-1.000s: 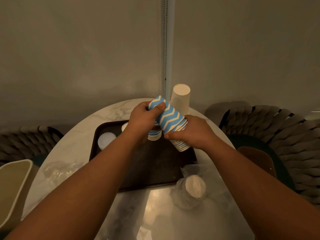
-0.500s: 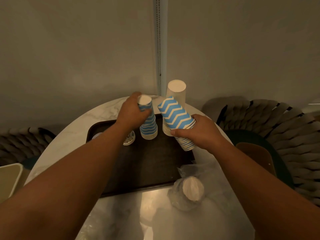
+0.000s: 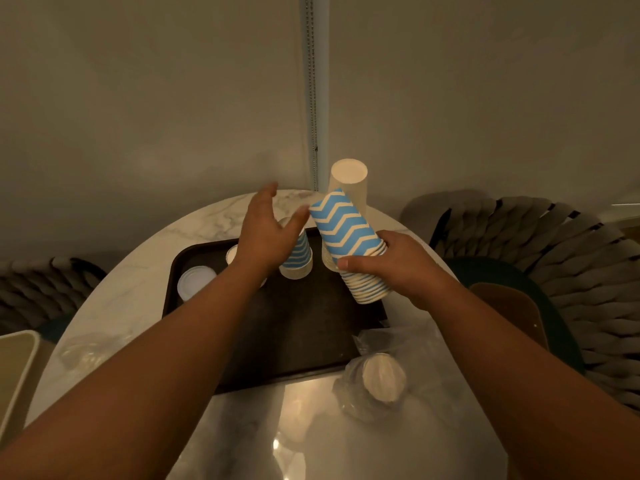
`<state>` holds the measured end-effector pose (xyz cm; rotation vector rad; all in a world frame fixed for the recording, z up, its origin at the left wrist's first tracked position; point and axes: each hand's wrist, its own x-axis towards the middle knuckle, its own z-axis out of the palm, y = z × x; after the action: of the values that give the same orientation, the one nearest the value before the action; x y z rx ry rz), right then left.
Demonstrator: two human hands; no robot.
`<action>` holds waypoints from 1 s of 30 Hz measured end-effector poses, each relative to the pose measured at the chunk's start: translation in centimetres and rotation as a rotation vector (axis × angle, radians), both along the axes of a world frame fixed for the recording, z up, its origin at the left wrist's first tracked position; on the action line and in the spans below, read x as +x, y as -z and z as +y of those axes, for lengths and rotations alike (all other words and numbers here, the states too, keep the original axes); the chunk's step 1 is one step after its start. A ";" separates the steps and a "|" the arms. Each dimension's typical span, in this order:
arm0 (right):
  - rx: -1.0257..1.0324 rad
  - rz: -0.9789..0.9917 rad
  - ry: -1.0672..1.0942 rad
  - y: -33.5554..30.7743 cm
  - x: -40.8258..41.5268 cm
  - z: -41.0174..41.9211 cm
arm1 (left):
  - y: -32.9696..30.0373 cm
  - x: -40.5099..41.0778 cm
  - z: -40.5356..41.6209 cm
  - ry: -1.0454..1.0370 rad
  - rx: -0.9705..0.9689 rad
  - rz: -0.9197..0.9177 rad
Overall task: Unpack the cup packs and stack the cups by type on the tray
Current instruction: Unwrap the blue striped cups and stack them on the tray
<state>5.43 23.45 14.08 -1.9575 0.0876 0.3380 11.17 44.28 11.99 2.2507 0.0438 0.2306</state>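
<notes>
My right hand (image 3: 401,266) grips a tilted stack of blue-and-white zigzag cups (image 3: 349,242) above the far right of the dark tray (image 3: 294,327). A short stack of the same zigzag cups (image 3: 298,259) stands upside down on the tray. My left hand (image 3: 268,233) hovers just over and left of it, fingers spread, holding nothing. A tall stack of plain cream cups (image 3: 348,180) stands upside down behind the held stack. Two low white cup stacks (image 3: 195,282) sit at the tray's far left, one partly hidden by my left wrist.
A clear plastic pack with white cups (image 3: 379,377) lies on the marble table (image 3: 145,268) near the tray's right front corner. Crumpled clear wrap (image 3: 86,348) lies at the left. A beige bin (image 3: 15,372) stands at the left edge. Woven chairs (image 3: 540,258) flank the table.
My left hand pulled a few zigzag cups off the held stack, set them upside down on the tray, then let go and spread its fingers. The right hand stayed nearly still.
</notes>
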 end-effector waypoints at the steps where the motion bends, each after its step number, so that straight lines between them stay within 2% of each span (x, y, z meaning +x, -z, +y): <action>1: 0.059 0.021 -0.008 -0.1 -0.1 0.2 | -1.2 -0.7 -0.5 0.004 -0.198 -0.020; 3: 0.138 0.055 -0.029 -0.5 -0.2 0.7 | -3.4 -2.2 -1.6 0.112 -0.564 0.104; 5: 0.171 0.072 -0.063 -1.1 -0.3 1.3 | -4.1 -3.2 -1.9 0.203 -0.683 0.223; 9: 0.136 0.054 -0.133 -1.8 -0.8 2.1 | -3.8 -3.8 -1.3 0.173 -0.660 0.270; 15: -0.207 -0.114 -0.102 -2.1 -1.0 3.1 | -3.9 -4.2 -1.7 0.016 -0.672 0.207; 21: -0.493 -0.217 -0.060 -0.9 -0.4 3.0 | -3.1 -3.9 -1.9 -0.037 -0.582 0.211; 27: -0.467 -0.210 -0.084 -0.6 0.0 3.1 | -3.3 -3.2 -2.9 -0.096 -0.711 0.226; 30: -0.547 -0.242 -0.059 -0.1 0.1 3.8 | -3.1 -3.2 -3.7 -0.237 -0.779 0.242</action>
<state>5.50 27.23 14.14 -2.5325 -0.0405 0.1151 7.94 40.59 15.07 1.4796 0.4526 0.0460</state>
